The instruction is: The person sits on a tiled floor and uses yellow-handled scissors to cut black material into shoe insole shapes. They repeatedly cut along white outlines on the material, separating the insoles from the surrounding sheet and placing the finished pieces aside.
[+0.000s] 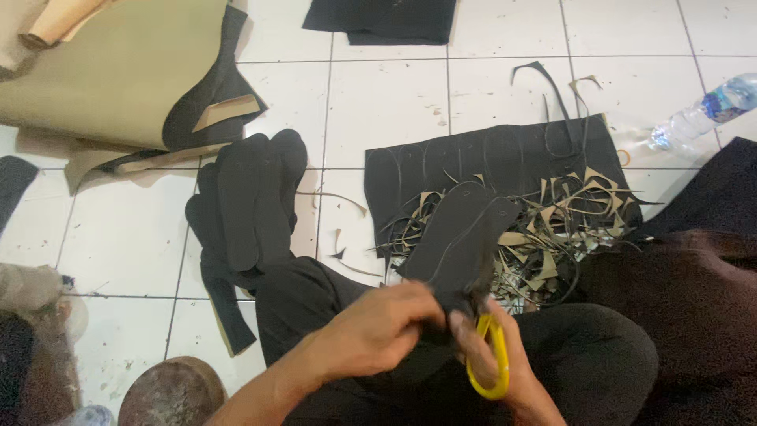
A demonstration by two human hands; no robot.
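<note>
Far left: a large tan sheet point(102, 71) with a black underside lies folded on the tiled floor point(126, 237).
Stack: a pile of cut black sole shapes point(252, 201) rests on the floor, just left of the person's knee.
Left hand: the left hand point(378, 327) is closed, pinching the near end of the black sole piece point(461, 237), fingers curled over its edge.
Sole piece: held up above the lap, tilted away from the person, its far end over the scrap heap. It looks thin, light and floppy, likely foam or rubber sheet; it would sag if held by one tip, so a grip near the cutting line seems best.
Right hand: the right hand point(493, 359) is closed through the loops of the yellow-handled scissors point(487, 359), blades hidden under the piece.
Scraps: tan and black offcuts point(568, 221) litter a black sheet point(489, 158) beyond.
Far right: a clear plastic bottle point(706, 106) lies on the floor.
</note>
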